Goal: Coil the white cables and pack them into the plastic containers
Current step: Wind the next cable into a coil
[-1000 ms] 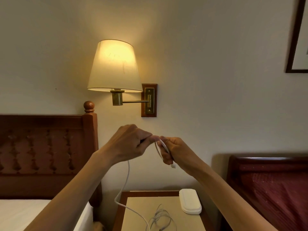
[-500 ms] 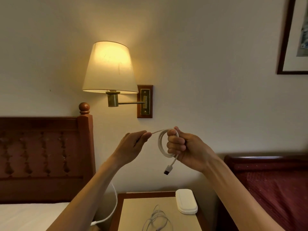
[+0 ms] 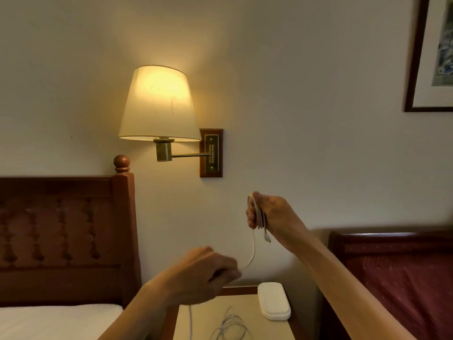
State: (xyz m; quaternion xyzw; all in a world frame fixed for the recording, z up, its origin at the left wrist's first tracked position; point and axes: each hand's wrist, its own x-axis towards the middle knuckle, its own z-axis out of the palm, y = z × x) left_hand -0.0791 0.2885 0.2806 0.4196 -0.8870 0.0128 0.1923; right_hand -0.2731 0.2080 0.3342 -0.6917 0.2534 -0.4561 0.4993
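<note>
Two hands share one white cable (image 3: 253, 244); the right hand (image 3: 269, 214) grips its coiled loops, raised before the wall, the plug end dangling just below the fist; the left hand (image 3: 208, 273), lower and blurred, pinches the slack strand; beneath them, on the table (image 3: 201, 322), lie a loose cable bundle (image 3: 230, 326) and a closed white plastic container (image 3: 273, 300); a lit wall lamp (image 3: 159, 104) glows above.

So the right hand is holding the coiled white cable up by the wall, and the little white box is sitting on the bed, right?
Almost. The right hand does hold the coiled white cable up by the wall, but the head view shows the little white box sitting on the bedside table, not on the bed.
</note>
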